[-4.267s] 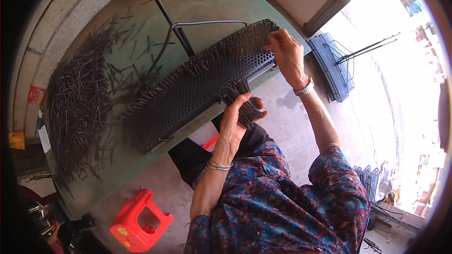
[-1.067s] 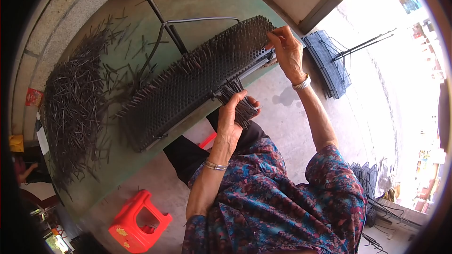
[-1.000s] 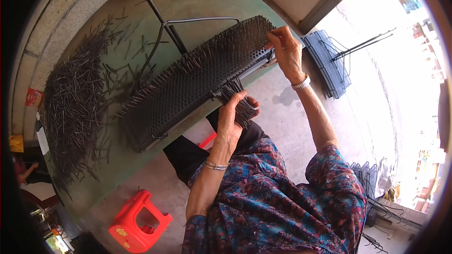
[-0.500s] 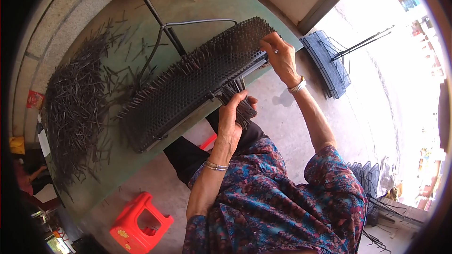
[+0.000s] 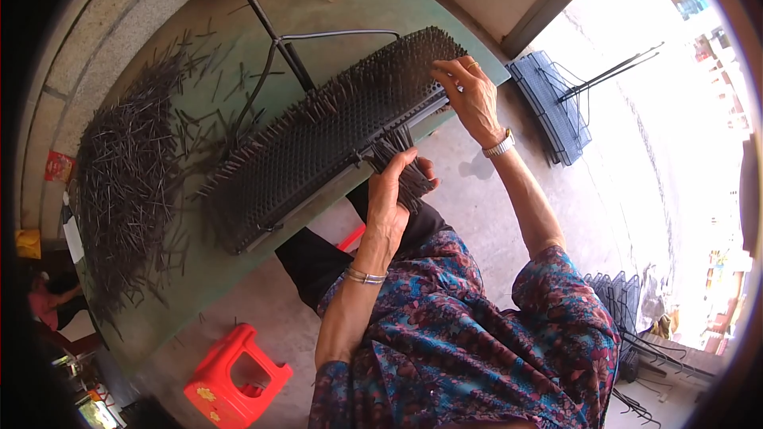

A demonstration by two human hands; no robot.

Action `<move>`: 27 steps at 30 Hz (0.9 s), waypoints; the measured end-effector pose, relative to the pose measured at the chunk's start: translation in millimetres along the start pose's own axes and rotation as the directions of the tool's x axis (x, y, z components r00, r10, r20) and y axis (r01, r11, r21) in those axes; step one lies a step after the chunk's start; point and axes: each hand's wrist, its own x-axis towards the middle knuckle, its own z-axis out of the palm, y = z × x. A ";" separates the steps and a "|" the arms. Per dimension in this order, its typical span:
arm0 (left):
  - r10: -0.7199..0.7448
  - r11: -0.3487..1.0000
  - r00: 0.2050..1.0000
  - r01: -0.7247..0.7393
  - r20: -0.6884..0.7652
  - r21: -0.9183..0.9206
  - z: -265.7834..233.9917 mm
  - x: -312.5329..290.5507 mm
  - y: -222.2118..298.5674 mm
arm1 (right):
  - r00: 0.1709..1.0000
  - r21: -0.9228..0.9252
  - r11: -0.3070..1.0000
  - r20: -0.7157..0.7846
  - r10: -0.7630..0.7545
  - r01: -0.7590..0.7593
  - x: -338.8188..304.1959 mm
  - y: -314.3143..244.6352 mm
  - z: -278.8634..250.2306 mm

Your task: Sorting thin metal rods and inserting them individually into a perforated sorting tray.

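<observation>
A long black perforated panel (image 5: 310, 160) lies slantwise on the green table. Rows of thin dark pins (image 5: 350, 87) stand in its holes along the far side and thickly at the right end. My left hand (image 5: 388, 195), below the panel's near edge, is closed round a bundle of dark pins (image 5: 412, 188). Over the panel's right end is my right hand (image 5: 477, 107), thumb and fingertips pinched close to the holes; whatever is between them is too small to make out. A dark metal pole (image 5: 258, 12) with bent wire braces runs from the panel's far side.
A big heap of loose dark pins (image 5: 127, 183) covers the left of the green table (image 5: 199, 302). A red plastic stool (image 5: 230, 381) stands on the floor below. Similar panels with poles (image 5: 552, 107) rest on the floor at right. Another person (image 5: 52, 302) sits at far left.
My right hand has shifted slightly left along the panel's right end, its fingers a little more stretched. My left hand keeps the bundle in nearly the same place.
</observation>
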 end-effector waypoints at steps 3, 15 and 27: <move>-0.008 1.000 1.000 0.008 -0.013 0.000 1.7 -1.5 1.3 | 1.000 -0.030 0.999 -0.004 -0.013 0.013 -0.5 -2.5 -0.1; -0.009 1.000 1.000 0.010 -0.016 0.029 0.0 1.9 -2.0 | 0.999 0.002 0.999 0.004 -0.049 0.049 1.0 -2.2 4.1; -0.016 0.999 1.000 0.017 -0.006 0.045 1.2 1.7 -3.6 | 0.984 -0.095 0.980 -0.032 -0.176 0.172 3.3 5.9 7.2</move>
